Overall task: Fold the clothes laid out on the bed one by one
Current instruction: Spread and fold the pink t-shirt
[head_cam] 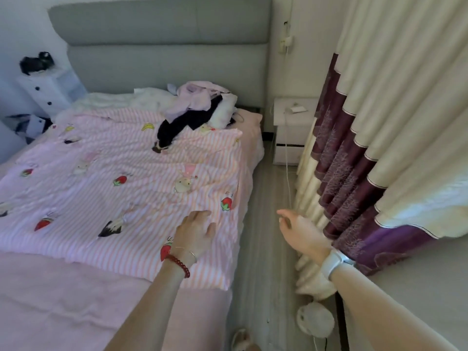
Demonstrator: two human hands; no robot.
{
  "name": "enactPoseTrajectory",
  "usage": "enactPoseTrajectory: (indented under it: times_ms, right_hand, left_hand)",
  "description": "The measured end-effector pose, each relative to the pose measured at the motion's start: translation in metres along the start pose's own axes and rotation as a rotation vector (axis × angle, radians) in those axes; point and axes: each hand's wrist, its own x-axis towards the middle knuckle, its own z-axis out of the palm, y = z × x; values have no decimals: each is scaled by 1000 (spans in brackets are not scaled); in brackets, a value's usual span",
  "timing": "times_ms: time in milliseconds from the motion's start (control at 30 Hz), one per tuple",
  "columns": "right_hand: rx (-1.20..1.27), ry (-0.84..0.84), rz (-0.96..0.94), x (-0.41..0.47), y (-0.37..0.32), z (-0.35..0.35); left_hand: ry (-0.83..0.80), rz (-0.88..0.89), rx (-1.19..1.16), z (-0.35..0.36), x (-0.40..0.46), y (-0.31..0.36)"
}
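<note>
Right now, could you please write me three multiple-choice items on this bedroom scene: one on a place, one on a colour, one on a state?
1. Where is the pile of clothes?
A. by the headboard
B. on the floor
C. on the nightstand

2. What colour is the headboard?
A. brown
B. grey
C. white

3. What is the left hand doing?
A. gripping a shirt
B. resting on the striped blanket
C. pulling the curtain

Answers: 1 A, the heap lies at the bed's head end; 2 B, its padding is grey; 3 B, relaxed fingers lie on the blanket.
</note>
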Motion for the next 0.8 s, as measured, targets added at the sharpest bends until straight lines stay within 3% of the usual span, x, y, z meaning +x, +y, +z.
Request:
enactPoseTrajectory:
  times_ms: [300,533,800]
  right_hand:
    - [-36,-27,-140,243,-38,-49]
    - [-49,5,-229,421,-68,-90]
    - [-1,-254,-316,655,-80,-62]
  left_hand:
    - [12,-62,-95,-25,254,-9]
    - [117,-72,-79,-68,426,5]
    - [153,-218,-129,-30,608,-23]
